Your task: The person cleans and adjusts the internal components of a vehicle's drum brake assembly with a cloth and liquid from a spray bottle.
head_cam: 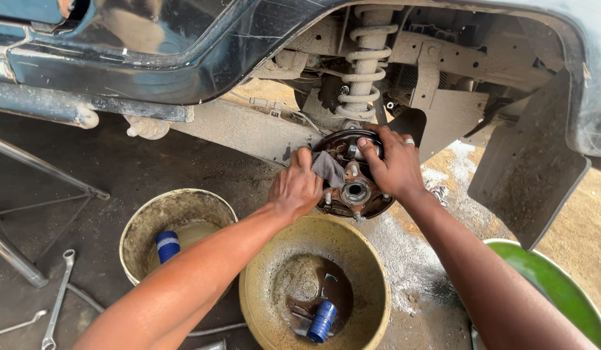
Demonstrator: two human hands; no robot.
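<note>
A bare brake assembly with a wheel hub [355,192] sits in the wheel arch of a dark car [151,58]. My left hand [295,188] presses a grey rag [328,168] against the left side of the brake plate. My right hand [394,165], with a ring on one finger, grips the upper right of the plate. A coil spring [364,61] rises above the hub.
A dirty yellow basin [372,272] under the hub holds murky liquid and a blue-handled tool [322,321]. A second bucket [135,227] to the left holds another blue handle [167,246]. A wrench [57,301] lies on the ground at left. A green tub [560,285] and a mud flap [530,168] are at right.
</note>
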